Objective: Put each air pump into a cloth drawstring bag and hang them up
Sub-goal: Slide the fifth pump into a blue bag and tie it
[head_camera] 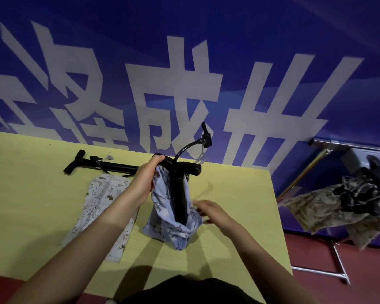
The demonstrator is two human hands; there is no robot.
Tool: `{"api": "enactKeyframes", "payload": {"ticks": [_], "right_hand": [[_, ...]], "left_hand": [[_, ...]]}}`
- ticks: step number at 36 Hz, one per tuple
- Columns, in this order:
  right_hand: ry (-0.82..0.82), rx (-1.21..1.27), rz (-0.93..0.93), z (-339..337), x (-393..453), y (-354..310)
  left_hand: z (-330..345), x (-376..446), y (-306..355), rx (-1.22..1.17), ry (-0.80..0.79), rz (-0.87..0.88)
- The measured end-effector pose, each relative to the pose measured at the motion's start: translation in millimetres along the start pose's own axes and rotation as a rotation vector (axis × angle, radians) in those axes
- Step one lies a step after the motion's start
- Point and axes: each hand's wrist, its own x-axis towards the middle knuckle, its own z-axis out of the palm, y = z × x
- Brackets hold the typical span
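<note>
Black air pump (178, 189) stands upright in the blue drawstring bag (173, 224) near the table (239, 216) centre, base down, so the cloth can be drawn up around it. Left hand (145, 181) reaches in from near left, fingers curled on the T-handle end with bag cloth caught under the palm, likely steadying it. Right hand (208, 210), blurred, fingers loosely spread, sits at the bag's right edge; contact unclear. Second pump (101, 165) lies flat at far left, just beyond the patterned bag (101, 207). Filled bags (338, 205) hang on the rack at right.
</note>
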Motion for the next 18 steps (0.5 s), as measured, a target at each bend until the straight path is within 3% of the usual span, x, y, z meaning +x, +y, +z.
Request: {"api": "enactKeyframes", "payload": {"ticks": [3,8,13,18], "right_hand": [[-0.125,-0.080,0.007,9,1,10],[-0.095,0.067,0.070,15,10,14],[-0.203,0.067,0.141,23,10,19],[-0.133,0.072,0.124,28,12,11]], "left_hand": [[-8,1,-3,-0.031,0.019,-0.007],[-23,2,-3,-0.211,-0.083,-0.073],[-32,0,-3,-0.376,-0.029,-0.145],[-41,2,-6,-0.488,0.025,-0.165]]}}
